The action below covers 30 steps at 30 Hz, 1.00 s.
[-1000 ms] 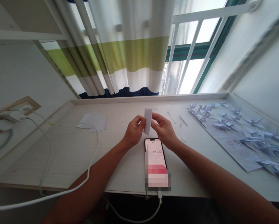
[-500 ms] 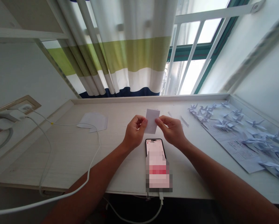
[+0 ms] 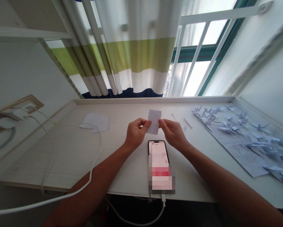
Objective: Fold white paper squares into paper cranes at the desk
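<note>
Two bare hands hold one small rectangular piece of paper [image 3: 154,122] upright above the middle of the counter [image 3: 122,164]. The left hand [image 3: 135,134] pinches its left edge between thumb and curled fingers; the right hand [image 3: 175,132] pinches its right edge the same way. The piece is white, flat-faced and straight-edged.

Just nearer than the hands lies one phone [image 3: 158,157], a slim slab with rounded corners and a partly pixelated screen; one white plug enters its near end. Right of the paper are at least three thin white paper scraps [image 3: 188,123], narrow and lying apart. On the left is a small stack of loose sheets [image 3: 96,122], overlapping, so their number cannot be told.

Over a dozen folded paper cranes [image 3: 230,127], sharply creased with pointed wings, crowd the right side; they overlap too much for an exact count. Some rest on one flat printed sheet [image 3: 244,156].

The counter is pale, faintly grained, with a raised rim at the far side. Beyond it hangs a cloth curtain [image 3: 141,55] in white, green and navy bands, left of a white railing [image 3: 219,14].
</note>
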Tool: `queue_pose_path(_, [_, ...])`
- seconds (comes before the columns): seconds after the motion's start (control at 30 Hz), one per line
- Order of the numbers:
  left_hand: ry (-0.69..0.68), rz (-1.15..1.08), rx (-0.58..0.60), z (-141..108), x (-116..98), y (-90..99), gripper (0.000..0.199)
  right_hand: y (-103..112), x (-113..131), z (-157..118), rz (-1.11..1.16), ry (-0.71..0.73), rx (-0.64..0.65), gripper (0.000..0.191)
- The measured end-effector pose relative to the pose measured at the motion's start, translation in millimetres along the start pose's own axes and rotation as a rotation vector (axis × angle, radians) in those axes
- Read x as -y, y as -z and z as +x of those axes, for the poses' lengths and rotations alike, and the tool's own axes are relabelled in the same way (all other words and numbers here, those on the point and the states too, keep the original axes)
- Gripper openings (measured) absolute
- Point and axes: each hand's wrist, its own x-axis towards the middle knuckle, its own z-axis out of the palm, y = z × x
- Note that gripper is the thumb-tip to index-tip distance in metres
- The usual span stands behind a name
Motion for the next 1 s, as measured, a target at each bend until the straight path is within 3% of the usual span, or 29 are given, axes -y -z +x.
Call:
queue_pose_path(0.23, [0.027, -0.051, 0.014, 0.6, 1.9, -0.3, 0.030, -0.5, -2.8, -0.4, -0.018, -0.011, -0.001, 0.048])
queue_pose_path(0.43, [0.062, -0.111, 0.030, 2.6, 3.9, 0.2, 0.029, -0.2, -5.5, 3.4, 0.308, -0.085, 0.079, 0.051])
queue_pose_path(0.6, [0.067, -0.130, 0.008, 3.6, 6.8, 0.5, 0.028, 3.2, -2.9, 5.7, 0.476, -0.147, 0.007, 0.058])
queue_pose_path(0.8, [0.041, -0.058, 0.039, 4.0, 6.9, 2.3, 0.028, 4.4, -6.6, 6.0, 0.439, -0.099, 0.061, 0.051])
queue_pose_path(1.0, [0.036, 0.031, 0.027, 3.1, 1.4, 2.6, 0.027, 3.5, -8.7, 4.9, 0.226, -0.030, -0.023, 0.042])
